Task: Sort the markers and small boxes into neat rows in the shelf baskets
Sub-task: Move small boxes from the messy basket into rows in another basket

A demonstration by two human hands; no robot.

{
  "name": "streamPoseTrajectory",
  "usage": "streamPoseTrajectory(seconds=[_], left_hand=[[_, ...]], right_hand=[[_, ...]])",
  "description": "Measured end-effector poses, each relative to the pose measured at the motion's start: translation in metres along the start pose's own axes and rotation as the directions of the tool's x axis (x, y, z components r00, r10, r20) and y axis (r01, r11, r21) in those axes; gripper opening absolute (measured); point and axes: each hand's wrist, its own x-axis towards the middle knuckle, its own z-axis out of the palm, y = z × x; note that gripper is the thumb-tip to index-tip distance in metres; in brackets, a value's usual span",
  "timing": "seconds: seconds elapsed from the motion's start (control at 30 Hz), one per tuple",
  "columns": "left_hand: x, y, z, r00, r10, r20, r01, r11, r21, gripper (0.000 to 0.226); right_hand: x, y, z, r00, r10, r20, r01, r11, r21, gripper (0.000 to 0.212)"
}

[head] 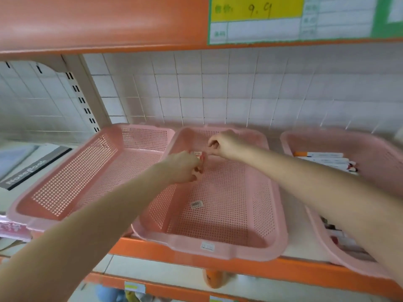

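Three pink perforated baskets stand side by side on the shelf. Both my hands reach into the far end of the middle basket (220,240). My left hand (185,166) has its fingers curled round a small pink box with a white label (199,154). My right hand (222,144) is just behind it, fingers curled near the box's far end; whether it pinches anything is unclear. A small barcode sticker (196,204) lies on the middle basket's floor. The right basket (290,140) holds several white markers (327,159). The left basket (65,192) shows nothing inside.
The orange shelf edge (218,261) runs below the baskets, and another orange shelf with a price label (257,16) hangs overhead. A white wire grid backs the shelf. A notebook (26,171) lies to the far left. More goods sit on the shelf below.
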Motion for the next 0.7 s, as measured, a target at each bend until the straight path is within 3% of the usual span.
streamPoseTrajectory(seconds=[0.13, 0.3, 0.5, 0.7], left_hand=[[0.012, 0.019, -0.026, 0.992, 0.074, -0.106, -0.079, 0.996, -0.046, 0.027], [0.045, 0.092, -0.056, 0.941, 0.17, -0.291, -0.214, 0.969, -0.125, 0.024], [0.092, 0.235, -0.069, 0.801, 0.45, -0.395, -0.521, 0.849, -0.09, 0.031], [0.103, 0.37, -0.069, 0.634, 0.673, -0.381, -0.743, 0.667, -0.058, 0.033]], right_hand=[[-0.037, 0.03, -0.046, 0.98, 0.08, -0.182, -0.079, 0.997, 0.012, 0.02], [-0.119, 0.089, -0.094, 0.883, 0.263, -0.389, -0.266, 0.963, 0.047, 0.016], [-0.263, 0.148, -0.141, 0.742, 0.44, -0.506, -0.505, 0.863, 0.01, 0.018], [-0.406, 0.175, -0.162, 0.511, 0.633, -0.581, -0.72, 0.685, 0.112, 0.014]])
